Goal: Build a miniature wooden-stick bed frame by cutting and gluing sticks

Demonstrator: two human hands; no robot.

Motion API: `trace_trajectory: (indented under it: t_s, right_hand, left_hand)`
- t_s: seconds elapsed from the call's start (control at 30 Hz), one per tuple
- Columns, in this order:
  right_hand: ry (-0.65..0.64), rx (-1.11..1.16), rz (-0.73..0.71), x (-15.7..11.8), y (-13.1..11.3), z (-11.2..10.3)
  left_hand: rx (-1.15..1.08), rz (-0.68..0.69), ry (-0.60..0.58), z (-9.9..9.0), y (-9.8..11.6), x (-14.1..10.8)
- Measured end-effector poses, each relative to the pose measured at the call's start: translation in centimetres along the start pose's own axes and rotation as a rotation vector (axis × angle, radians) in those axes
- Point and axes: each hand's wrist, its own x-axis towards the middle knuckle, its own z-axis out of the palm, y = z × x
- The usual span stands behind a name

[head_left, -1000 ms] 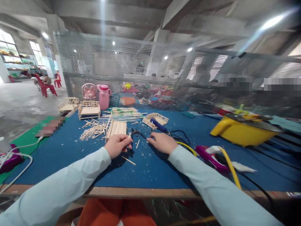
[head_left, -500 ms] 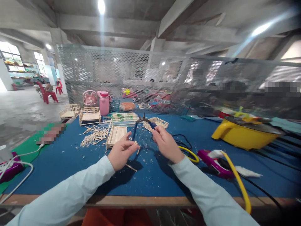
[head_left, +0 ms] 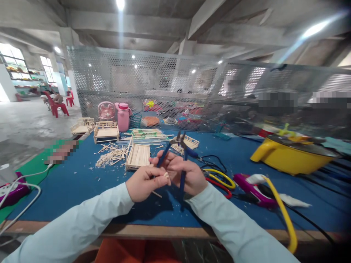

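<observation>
My left hand [head_left: 146,182] pinches short pieces of wooden stick [head_left: 166,175] between thumb and fingers. Close against it, my right hand [head_left: 190,173] has blue-handled cutting pliers [head_left: 179,140] in its grip, jaws pointing up and away and handles spread apart. Fingers of the right hand reach toward the left fingertips; whether they also touch the pieces I cannot tell. Just beyond the left hand stands a small slatted stick frame [head_left: 138,156], and to its left lies a pile of cut stick bits [head_left: 111,156]. A loose stick [head_left: 157,194] lies beneath the hands.
Miniature stick furniture [head_left: 106,130] and a pink bottle [head_left: 123,117] stand at the back left. On the right are a yellow pot [head_left: 292,155], a purple power strip [head_left: 253,191] with a yellow cord, and a red loop [head_left: 221,185]. A perforated metal screen [head_left: 164,78] closes the back.
My right hand has come left and nearer, turning palm inward and bringing the pliers upright beside my left hand. The left hand has shifted slightly right, still pinching the stick pieces.
</observation>
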Motion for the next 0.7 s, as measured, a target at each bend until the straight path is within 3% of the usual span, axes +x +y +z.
trace_trajectory:
  t_s: [0.1, 0.17, 0.23, 0.33, 0.7]
  right_hand:
    - [0.120, -0.169, -0.122, 0.1, -1.1, -1.8]
    - [0.175, -0.424, -0.133, -0.1, -1.8, -3.0]
    - [0.203, -0.774, -0.097, -0.3, -2.3, -3.7]
    - [0.149, -1.172, -0.082, -0.7, -2.5, -3.6]
    - [-0.004, -1.406, -0.073, -1.2, -2.4, -2.3]
  left_hand:
    - [-0.119, -0.089, 0.186, -0.6, -0.4, 0.4]
    - [-0.222, -0.205, 0.265, -1.0, -0.8, 0.8]
    - [-0.302, -0.285, 0.283, -1.3, -1.1, 1.1]
    - [-0.363, -0.298, 0.265, -1.4, -1.1, 1.2]
    - [-0.312, -0.248, 0.197, -1.1, -0.7, 0.8]
